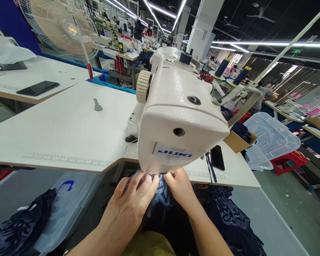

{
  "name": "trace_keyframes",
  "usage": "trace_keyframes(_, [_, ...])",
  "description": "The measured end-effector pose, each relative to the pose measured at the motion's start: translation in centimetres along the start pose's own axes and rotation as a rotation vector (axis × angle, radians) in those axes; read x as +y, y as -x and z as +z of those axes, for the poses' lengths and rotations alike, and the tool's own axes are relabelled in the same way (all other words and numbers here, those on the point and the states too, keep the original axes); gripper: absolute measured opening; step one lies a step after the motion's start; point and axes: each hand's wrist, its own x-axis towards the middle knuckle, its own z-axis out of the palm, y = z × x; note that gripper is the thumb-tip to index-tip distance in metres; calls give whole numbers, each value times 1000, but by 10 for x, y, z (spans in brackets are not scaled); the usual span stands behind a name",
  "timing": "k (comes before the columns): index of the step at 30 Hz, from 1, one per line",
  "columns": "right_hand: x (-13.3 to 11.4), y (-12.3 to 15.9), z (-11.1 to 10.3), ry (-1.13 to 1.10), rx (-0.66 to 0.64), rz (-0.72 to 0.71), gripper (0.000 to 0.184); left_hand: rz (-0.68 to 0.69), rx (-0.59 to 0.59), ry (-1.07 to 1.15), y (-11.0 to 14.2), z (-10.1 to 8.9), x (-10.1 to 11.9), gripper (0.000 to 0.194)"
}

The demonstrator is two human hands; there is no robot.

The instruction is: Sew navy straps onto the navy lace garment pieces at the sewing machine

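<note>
A white JUKI sewing machine [173,121] stands in front of me, its head hiding the needle area. Below its near end, a dark blue patterned lace fabric [160,195] hangs down from the table edge towards my lap. My left hand [133,199] lies over the left side of this fabric, fingers curled down on it. On the other side, my right hand [181,186] pinches the fabric between thumb and fingers, close to the machine. The fingertips of both hands are partly hidden under the machine head.
The white sewing table [69,121] carries a small grey metal piece [97,105] and a dark phone [217,158]. Similar dark garments lie at left [24,222] and right [232,217]. A clear plastic box [272,137] and red stool [289,161] stand at right; a large fan [61,28] at upper left.
</note>
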Motion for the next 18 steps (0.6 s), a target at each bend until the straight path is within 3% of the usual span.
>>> trace_keyframes(18, [1, -1, 1, 52, -33, 18, 9, 2, 16, -54, 4, 3, -1, 39])
